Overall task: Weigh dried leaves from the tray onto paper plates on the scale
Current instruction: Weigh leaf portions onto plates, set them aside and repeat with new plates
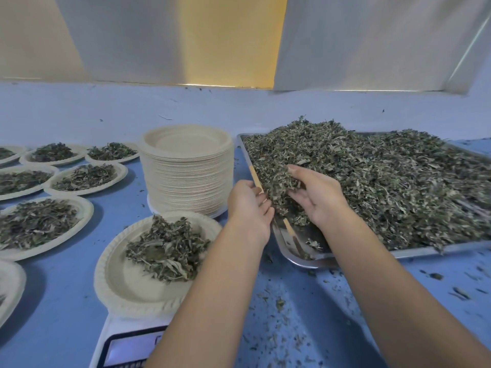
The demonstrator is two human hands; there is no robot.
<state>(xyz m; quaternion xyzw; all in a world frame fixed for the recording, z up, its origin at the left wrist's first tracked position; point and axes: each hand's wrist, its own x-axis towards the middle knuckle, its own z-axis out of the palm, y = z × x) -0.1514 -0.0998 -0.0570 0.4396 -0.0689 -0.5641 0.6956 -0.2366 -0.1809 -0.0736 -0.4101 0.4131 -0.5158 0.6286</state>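
A metal tray [297, 257] on the right holds a big heap of dried leaves [385, 181]. Both hands are at its near-left corner, gathering a clump of leaves [281, 181] between them. My left hand [248, 208] curls its fingers against the clump from the left. Cupped under and around the clump from the right is my right hand [317, 199]. A paper plate [127, 285] with a small pile of leaves [167, 251] sits on the white scale [125, 346], left of my left forearm. The forearm hides part of the scale's display.
A tall stack of empty paper plates [187, 168] stands between the scale and the tray. Several filled plates [39, 224] cover the blue table at the left. Leaf crumbs [279, 304] litter the table in front of the tray. A wall runs along the back.
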